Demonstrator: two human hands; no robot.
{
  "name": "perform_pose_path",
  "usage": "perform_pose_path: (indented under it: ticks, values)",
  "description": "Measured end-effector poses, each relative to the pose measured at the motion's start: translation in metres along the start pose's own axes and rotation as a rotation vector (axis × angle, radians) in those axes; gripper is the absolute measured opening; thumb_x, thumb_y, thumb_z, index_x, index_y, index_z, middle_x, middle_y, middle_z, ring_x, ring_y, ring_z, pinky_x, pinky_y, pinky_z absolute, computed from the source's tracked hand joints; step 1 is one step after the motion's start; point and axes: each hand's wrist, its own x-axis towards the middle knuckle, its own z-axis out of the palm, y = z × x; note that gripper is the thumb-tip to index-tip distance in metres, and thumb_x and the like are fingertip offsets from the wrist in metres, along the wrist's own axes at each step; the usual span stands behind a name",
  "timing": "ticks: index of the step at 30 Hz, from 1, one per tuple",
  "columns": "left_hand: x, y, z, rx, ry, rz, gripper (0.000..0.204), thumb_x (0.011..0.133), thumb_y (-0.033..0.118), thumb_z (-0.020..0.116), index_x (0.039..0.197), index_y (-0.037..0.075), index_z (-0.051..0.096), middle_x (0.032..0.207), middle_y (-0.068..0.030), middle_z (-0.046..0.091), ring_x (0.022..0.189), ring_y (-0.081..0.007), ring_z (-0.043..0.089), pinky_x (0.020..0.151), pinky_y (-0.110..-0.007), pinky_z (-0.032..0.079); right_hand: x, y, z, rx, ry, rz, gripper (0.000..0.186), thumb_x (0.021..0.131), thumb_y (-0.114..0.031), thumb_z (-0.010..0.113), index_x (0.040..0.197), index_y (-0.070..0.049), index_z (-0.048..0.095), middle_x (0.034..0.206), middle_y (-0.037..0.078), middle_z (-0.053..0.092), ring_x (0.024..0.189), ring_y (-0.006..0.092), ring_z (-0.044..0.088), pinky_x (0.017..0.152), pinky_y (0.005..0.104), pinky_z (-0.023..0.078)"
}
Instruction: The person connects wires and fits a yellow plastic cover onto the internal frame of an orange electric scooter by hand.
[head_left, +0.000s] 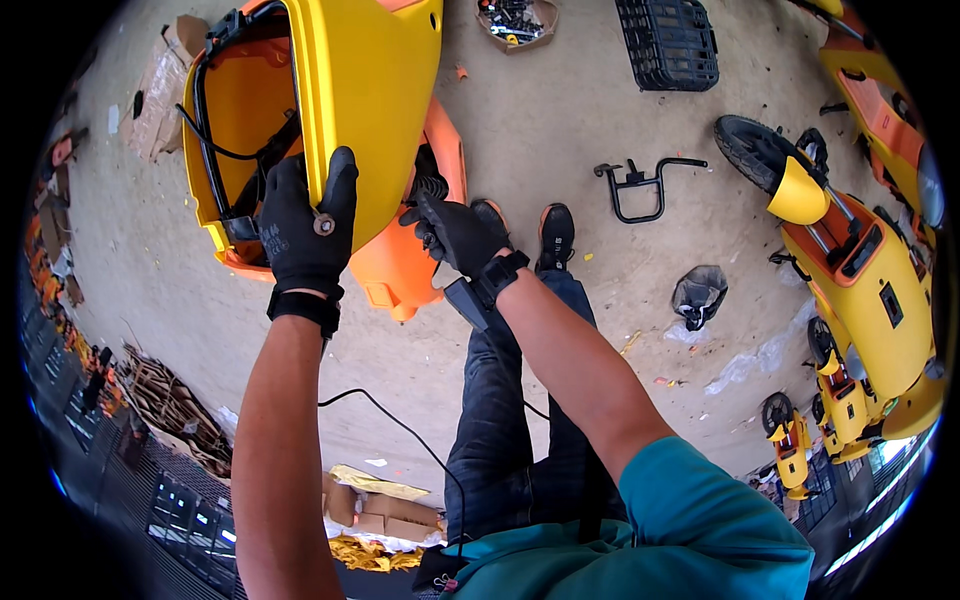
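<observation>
A large yellow scooter body shell [365, 90] with an orange inner panel [245, 110] stands upright in front of me. My left hand [305, 220], in a black glove, grips the shell's yellow edge, beside a small round metal fastener [324, 225]. My right hand [455, 232], also gloved in black, reaches in behind the shell near the orange lower part [400, 270] and a black coil spring [430, 185]. What the right fingers hold is hidden. A black cable [215, 150] runs along the orange inside.
On the concrete floor lie a black metal bracket [640, 185], a black crate [668, 42], a tray of small parts [515, 20] and a crumpled black bag [698, 292]. Yellow-orange scooters [850, 260] stand at the right. Cardboard [385, 515] lies by my legs.
</observation>
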Motion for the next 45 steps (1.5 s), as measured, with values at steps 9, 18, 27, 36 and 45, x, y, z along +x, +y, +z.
perform_pose_path:
  ticks: [9, 18, 27, 36, 45]
  values:
    - [0.000, -0.001, 0.001, -0.013, 0.002, 0.010, 0.044, 0.086, 0.042, 0.070, 0.090, 0.000, 0.059, 0.083, -0.0173, 0.061, 0.075, -0.0335, 0.063, 0.069, -0.040, 0.050, 0.016, 0.004, 0.001, -0.056, -0.037, -0.166, 0.026, 0.097, -0.030, 0.058, 0.093, -0.005, 0.065, 0.069, -0.002, 0.051, 0.057, 0.0071, 0.045, 0.052, 0.0233, 0.036]
    - [0.000, 0.000, 0.000, 0.015, -0.010, 0.002, 0.044, 0.086, 0.042, 0.069, 0.090, -0.001, 0.059, 0.083, -0.0174, 0.061, 0.075, -0.0336, 0.063, 0.069, -0.040, 0.049, 0.003, 0.002, 0.001, 0.093, -0.029, -0.001, 0.037, 0.096, -0.042, 0.055, 0.088, -0.007, 0.064, 0.068, -0.002, 0.051, 0.054, 0.0076, 0.043, 0.049, 0.0245, 0.034]
    - [0.000, 0.002, 0.000, -0.023, -0.010, -0.020, 0.043, 0.087, 0.041, 0.069, 0.090, -0.001, 0.060, 0.081, -0.0158, 0.061, 0.075, -0.0312, 0.062, 0.070, -0.038, 0.049, 0.014, 0.005, 0.003, -0.009, 0.004, -0.191, 0.026, 0.092, -0.030, 0.062, 0.081, -0.007, 0.061, 0.067, -0.002, 0.052, 0.056, 0.0080, 0.046, 0.052, 0.0238, 0.037]
    - [0.001, 0.002, -0.001, -0.005, -0.017, 0.012, 0.041, 0.087, 0.039, 0.070, 0.090, -0.001, 0.060, 0.081, -0.0170, 0.061, 0.076, -0.0331, 0.062, 0.069, -0.039, 0.049, -0.008, 0.006, -0.033, -0.101, 0.130, -0.113, 0.028, 0.094, -0.033, 0.059, 0.094, -0.005, 0.065, 0.071, -0.001, 0.054, 0.059, 0.0070, 0.048, 0.053, 0.0231, 0.039]
    - [0.001, 0.002, 0.000, -0.012, 0.020, 0.039, 0.040, 0.086, 0.037, 0.071, 0.093, -0.001, 0.061, 0.084, -0.0178, 0.061, 0.076, -0.0345, 0.064, 0.070, -0.040, 0.050, 0.016, -0.080, -0.084, -0.328, 0.288, -0.557, 0.022, 0.094, -0.027, 0.059, 0.102, -0.008, 0.067, 0.070, -0.002, 0.054, 0.062, 0.0084, 0.052, 0.056, 0.0252, 0.043]
